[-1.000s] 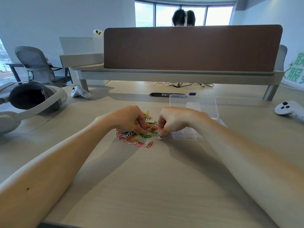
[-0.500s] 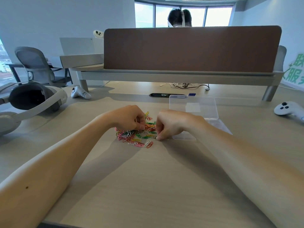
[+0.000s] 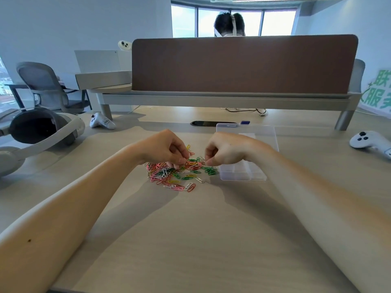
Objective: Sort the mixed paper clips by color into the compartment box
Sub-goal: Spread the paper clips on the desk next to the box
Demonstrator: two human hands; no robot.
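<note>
A heap of mixed paper clips (image 3: 175,175) in pink, green, orange, yellow and white lies on the desk in front of me. My left hand (image 3: 167,149) hovers over the heap's far left part, fingers curled, thumb and fingertips pinching a clip at the top of the pile. My right hand (image 3: 225,151) is at the heap's right edge, also curled, with thumb and forefinger pinched together on what looks like a small clip; its colour is too small to tell. The clear compartment box (image 3: 243,176) sits right of the heap, partly behind my right wrist, its lid (image 3: 254,132) standing open.
A VR headset (image 3: 42,130) lies at the left. White controllers lie at the back left (image 3: 101,122) and far right (image 3: 370,140). A brown divider panel (image 3: 243,64) closes off the back of the desk, with a person's head behind it. Bare desk lies near me.
My right hand has lifted slightly off the desk at the heap's right edge. My left hand stays over the pile, fingers still working at the clips.
</note>
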